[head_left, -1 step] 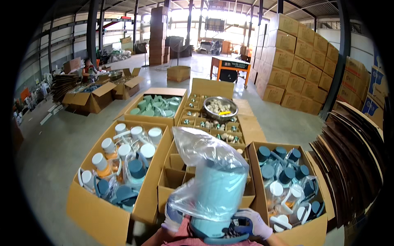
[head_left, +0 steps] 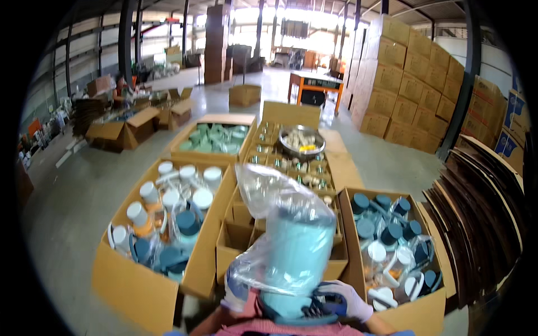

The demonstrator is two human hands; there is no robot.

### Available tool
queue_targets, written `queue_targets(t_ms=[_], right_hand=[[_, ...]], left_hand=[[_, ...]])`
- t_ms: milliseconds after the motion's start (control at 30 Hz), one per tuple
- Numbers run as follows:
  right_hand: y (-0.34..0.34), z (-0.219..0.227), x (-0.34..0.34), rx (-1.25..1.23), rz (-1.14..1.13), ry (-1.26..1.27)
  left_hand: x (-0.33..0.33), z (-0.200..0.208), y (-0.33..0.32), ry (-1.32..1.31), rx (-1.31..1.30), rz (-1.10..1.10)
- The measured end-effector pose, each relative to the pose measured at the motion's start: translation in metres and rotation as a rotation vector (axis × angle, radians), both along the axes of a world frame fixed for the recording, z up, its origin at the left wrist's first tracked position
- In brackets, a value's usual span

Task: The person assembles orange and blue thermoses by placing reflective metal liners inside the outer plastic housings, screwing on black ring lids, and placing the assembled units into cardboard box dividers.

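Note:
Right in front of me is a large light-blue jug with a darker blue band at its far end and a dark blue handle close to my body. A clear plastic bag covers much of it, with a loose end sticking up. My left hand, gloved, is closed against the jug's left side, partly hidden by the bag. On the other side my gloved right hand has its fingers curled round the lower part by the handle. Behind the jug is a divided carton, with some bare compartments showing.
Open cartons hold bagged white and blue jugs at left and right. Farther off are a carton of pale-green parts and a metal bowl of small pieces. Flattened cardboard leans at right, before stacked boxes.
The view has shifted slightly and the jug with its bag sits a little higher and tilts slightly differently. Both hands keep their hold.

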State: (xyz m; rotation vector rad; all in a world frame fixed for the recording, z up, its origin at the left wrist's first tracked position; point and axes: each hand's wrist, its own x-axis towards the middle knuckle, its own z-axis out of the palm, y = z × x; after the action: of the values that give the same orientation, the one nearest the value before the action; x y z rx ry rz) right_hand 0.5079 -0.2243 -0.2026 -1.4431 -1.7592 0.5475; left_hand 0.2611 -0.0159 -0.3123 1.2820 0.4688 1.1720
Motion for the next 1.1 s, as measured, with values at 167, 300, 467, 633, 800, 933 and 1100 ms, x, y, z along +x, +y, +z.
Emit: queue_targets(t_ms=[167,300,467,633,800,933,1100], right_hand=[[-0.029,-0.013,-0.039,-0.781,0.32,0.251],[-0.038,-0.012,-0.091,-0.501,0.169,0.37],[-0.048,-0.002,-0.062,0.093,-0.581,0.134],[0.007,0.037,-0.088,0.314,-0.435,0.503],[0.083,0.031,-0.096,0.325,-0.38,0.737],[0.14,0.001,-0.056,0.577,-0.507,-0.543],[0.166,0.024,-0.018,0.363,-0.403,-0.192]], left_hand=[[-0.054,-0.013,-0.043,1.052,1.098,-0.156],[-0.004,0.016,-0.07,1.118,0.958,0.043],[0.022,0.044,0.016,0.72,0.869,0.109],[0.02,-0.049,0.152,0.709,0.072,0.576],[0.001,0.023,0.089,-0.157,-0.009,0.317],[-0.033,0.078,0.077,0.446,0.945,0.378],[-0.188,0.043,0.299,0.862,0.329,0.413]])
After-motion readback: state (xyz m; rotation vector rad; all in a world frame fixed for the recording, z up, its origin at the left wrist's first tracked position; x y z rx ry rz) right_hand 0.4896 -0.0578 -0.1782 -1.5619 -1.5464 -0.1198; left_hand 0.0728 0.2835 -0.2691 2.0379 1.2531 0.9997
